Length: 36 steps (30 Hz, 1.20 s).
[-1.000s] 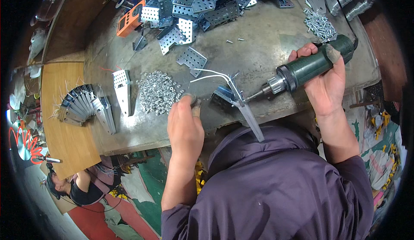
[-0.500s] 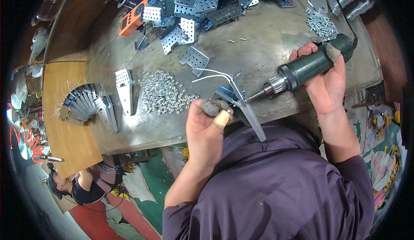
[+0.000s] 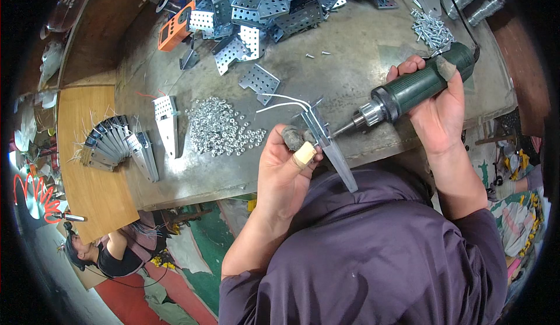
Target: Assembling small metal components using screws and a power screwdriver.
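Near the middle of the frame, the left hand (image 3: 286, 167), one fingertip taped, pinches a long grey metal bracket strip (image 3: 328, 141) with two thin white wires (image 3: 286, 100) trailing off its upper end. The strip lies across the near edge of the grey metal worktop (image 3: 350, 62) and juts out over it toward the person. At right of centre, the right hand (image 3: 434, 112) is clenched around a dark green handheld power screwdriver (image 3: 417, 88), whose bit tip meets the strip just right of the left fingers. The step in hand looks like driving a fastener into the strip. The next move probably calls for keeping the strip steady and the bit square to it. A heap of small silver nuts (image 3: 221, 129) lies left of centre; perforated steel plates (image 3: 262, 10) pile up at the top.
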Tool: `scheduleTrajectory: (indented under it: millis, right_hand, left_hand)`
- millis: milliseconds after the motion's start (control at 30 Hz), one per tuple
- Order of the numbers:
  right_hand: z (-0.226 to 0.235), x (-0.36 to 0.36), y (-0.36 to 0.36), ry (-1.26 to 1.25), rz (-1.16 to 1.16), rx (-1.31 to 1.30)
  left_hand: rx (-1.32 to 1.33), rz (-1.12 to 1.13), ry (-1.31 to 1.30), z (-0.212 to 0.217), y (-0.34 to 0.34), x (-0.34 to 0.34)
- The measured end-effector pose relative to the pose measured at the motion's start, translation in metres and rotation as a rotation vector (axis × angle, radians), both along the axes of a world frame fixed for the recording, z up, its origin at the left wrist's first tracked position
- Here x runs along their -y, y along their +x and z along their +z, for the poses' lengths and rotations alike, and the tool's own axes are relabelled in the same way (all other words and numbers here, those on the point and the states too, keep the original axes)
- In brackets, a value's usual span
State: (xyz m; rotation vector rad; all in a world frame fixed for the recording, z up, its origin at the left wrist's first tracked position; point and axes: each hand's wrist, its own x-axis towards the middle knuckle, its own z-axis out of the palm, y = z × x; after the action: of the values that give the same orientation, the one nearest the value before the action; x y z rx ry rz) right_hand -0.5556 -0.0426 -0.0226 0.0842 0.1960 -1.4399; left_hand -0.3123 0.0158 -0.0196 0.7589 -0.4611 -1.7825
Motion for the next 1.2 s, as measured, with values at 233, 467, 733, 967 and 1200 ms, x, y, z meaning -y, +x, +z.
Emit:
scheduleTrajectory:
  millis: [233,467,733,967,1200]
  right_hand:
    - [0.006,-0.005,0.0,-0.016,-0.015,-0.03]
    - [0.007,-0.004,0.003,-0.079,-0.022,-0.102]
    - [0.006,-0.003,0.006,-0.303,-0.029,-0.083]
    - [0.014,-0.003,-0.001,-0.082,-0.038,-0.121]
    - [0.021,-0.006,0.002,-0.072,-0.009,-0.086]
  left_hand:
    - [0.94,-0.027,-0.486,0.004,-0.015,-0.011]
    - [1.168,0.022,-0.623,-0.014,-0.02,-0.013]
    - [1.245,0.063,-0.684,-0.017,-0.02,-0.009]
    - [0.537,0.124,-0.306,0.001,-0.027,-0.003]
    - [0.219,-0.005,0.009,0.013,-0.024,0.041]
